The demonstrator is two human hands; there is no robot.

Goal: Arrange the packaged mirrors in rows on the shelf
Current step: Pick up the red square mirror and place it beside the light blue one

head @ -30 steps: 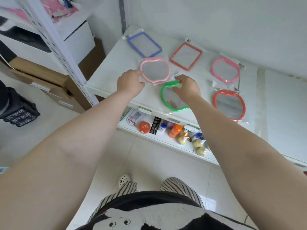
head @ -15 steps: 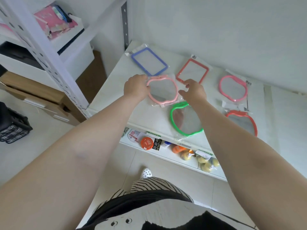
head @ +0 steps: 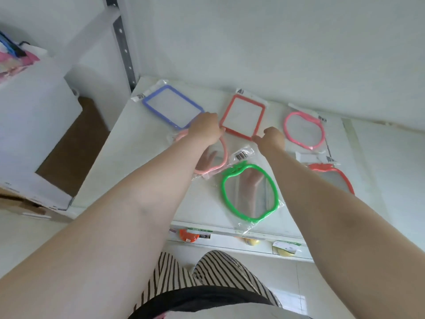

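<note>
A person's left hand [head: 205,128] and right hand [head: 271,138] reach across a white shelf board [head: 147,171], each pinching a near corner of the red rectangular framed mirror in clear plastic wrap [head: 243,116], which lies flat at the back middle of the shelf. At its nine o'clock lies a blue rectangular packaged mirror [head: 172,107], tilted, its far corner close to the shelf's back-left edge by the grey perforated upright [head: 124,49]. At three o'clock sits a pink apple-shaped packaged mirror [head: 304,130], near the white wall [head: 253,42]. In the front row, a pale pink apple-shaped mirror [head: 212,162] lies partly under the left forearm, a green apple-shaped mirror [head: 249,192] has its wrapper overhanging the front edge, and a red apple-shaped mirror [head: 333,178] shows at four o'clock behind the right forearm. Bare board stretches along the left edge. A lower shelf [head: 230,242] holding small goods runs beneath; pale floor tiles [head: 34,238] lie at eight o'clock.
</note>
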